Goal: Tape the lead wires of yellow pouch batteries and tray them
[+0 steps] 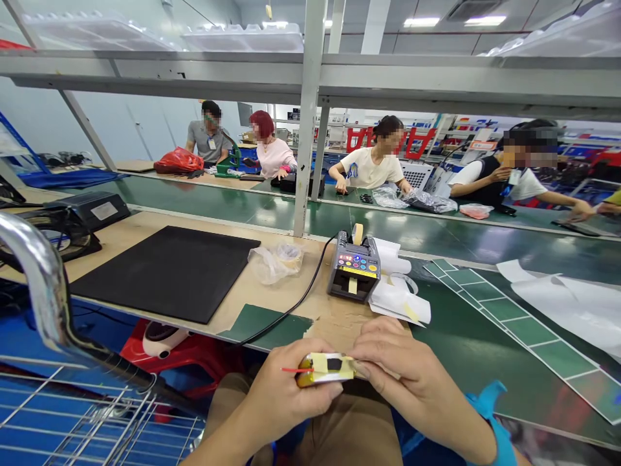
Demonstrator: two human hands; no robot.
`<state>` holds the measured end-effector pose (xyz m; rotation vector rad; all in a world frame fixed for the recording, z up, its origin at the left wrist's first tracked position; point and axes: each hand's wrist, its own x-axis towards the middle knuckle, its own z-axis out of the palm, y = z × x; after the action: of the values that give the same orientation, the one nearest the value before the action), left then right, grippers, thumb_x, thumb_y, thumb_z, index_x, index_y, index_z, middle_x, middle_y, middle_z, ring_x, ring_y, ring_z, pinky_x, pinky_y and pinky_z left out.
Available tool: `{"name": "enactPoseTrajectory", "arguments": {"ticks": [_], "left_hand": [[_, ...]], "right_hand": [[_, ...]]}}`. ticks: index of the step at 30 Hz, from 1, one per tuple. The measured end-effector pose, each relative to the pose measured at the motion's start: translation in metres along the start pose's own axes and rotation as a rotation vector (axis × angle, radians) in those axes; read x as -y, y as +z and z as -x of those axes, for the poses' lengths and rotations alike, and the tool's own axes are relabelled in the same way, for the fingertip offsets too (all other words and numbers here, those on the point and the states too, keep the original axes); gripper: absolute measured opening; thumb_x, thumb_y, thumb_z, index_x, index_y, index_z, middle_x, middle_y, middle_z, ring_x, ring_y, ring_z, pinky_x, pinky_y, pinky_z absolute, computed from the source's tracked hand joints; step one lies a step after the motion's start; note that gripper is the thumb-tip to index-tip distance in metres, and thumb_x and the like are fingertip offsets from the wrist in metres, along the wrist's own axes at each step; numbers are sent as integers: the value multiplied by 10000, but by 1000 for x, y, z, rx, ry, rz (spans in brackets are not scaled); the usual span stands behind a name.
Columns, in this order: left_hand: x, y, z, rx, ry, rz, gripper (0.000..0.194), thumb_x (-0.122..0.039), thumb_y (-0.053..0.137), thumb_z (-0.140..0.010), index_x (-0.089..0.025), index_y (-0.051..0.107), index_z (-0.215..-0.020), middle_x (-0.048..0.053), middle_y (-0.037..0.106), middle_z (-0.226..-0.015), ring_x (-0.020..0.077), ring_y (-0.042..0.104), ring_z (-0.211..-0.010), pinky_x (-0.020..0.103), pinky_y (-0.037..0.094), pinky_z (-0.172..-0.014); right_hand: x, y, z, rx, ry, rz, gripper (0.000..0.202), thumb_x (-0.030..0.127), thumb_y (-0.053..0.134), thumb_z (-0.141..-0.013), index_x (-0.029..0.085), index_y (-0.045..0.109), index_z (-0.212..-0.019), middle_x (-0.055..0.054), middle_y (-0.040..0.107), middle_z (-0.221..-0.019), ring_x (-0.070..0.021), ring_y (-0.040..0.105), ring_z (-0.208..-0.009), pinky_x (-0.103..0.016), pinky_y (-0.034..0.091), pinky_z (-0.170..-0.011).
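Observation:
Just above my lap, at the bench's front edge, my left hand (pixel 295 382) is wrapped round a small taped battery pack (pixel 326 367). The pack has pale yellow tape, a black patch in its middle and a red wire at its left end. My right hand (pixel 405 372) is closed at the pack's right end, thumb and fingers pressed together there; its fingers partly hide that end. A blue band circles my right wrist. Beyond my hands a tape dispenser (pixel 356 266) with a lit display stands on the bench, a short piece of tape at its front slot.
A black mat (pixel 169 272) and a crumpled plastic bag (pixel 276 262) lie left of the dispenser. White paper (pixel 400 301) and a green-and-white strip (pixel 514 323) lie right. A metal rail (pixel 46 278) rises at left. Several people sit beyond the bench.

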<state>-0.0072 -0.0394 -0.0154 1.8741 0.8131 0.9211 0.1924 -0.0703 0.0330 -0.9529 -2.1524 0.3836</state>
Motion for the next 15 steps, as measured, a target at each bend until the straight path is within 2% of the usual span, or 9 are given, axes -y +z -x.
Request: {"name": "enactPoseTrajectory", "arguments": {"ticks": [4,7,10,12,15], "left_hand": [[1,3,4,19,-180,211,168,-245,658,-741,-168,599,-878,-31,536,-702,104,463,-637,189,377,-599],[0,4,7,12,-255,367,206,-282,660,-756,-156,571,-893,-30,513,-727,97,435,-650,184,375,-608],[-6,5,6,6,-274,449,220,-289,658,-759,-149,557,-896,-14,534,-759,107,458,-676,188,394,-615],[-9,7,5,-8,-276,431,203,-286,647,-767,-148,558,-888,-12,542,-754,111,471,-672,189,398,-605],[-8,14,5,-68,-270,234,154,-275,617,-800,-155,578,-888,-9,575,-760,123,505,-687,199,417,-636]], "right_hand": [[3,0,-1,-74,-158,227,198,49,534,-840,151,623,-984,-49,653,-781,-183,523,-777,-372,440,-715],[9,-1,-1,-13,-241,384,239,40,493,-834,110,614,-1028,-86,661,-835,-212,535,-824,-396,469,-728],[15,-1,-1,31,-300,528,261,64,468,-833,81,625,-1041,-112,665,-871,-238,551,-866,-428,487,-762],[17,4,1,30,-329,622,252,89,452,-840,82,648,-998,-120,664,-857,-247,560,-856,-444,491,-761],[16,17,6,44,-382,769,227,105,457,-834,74,678,-880,-148,657,-842,-271,568,-821,-472,482,-722]]}}
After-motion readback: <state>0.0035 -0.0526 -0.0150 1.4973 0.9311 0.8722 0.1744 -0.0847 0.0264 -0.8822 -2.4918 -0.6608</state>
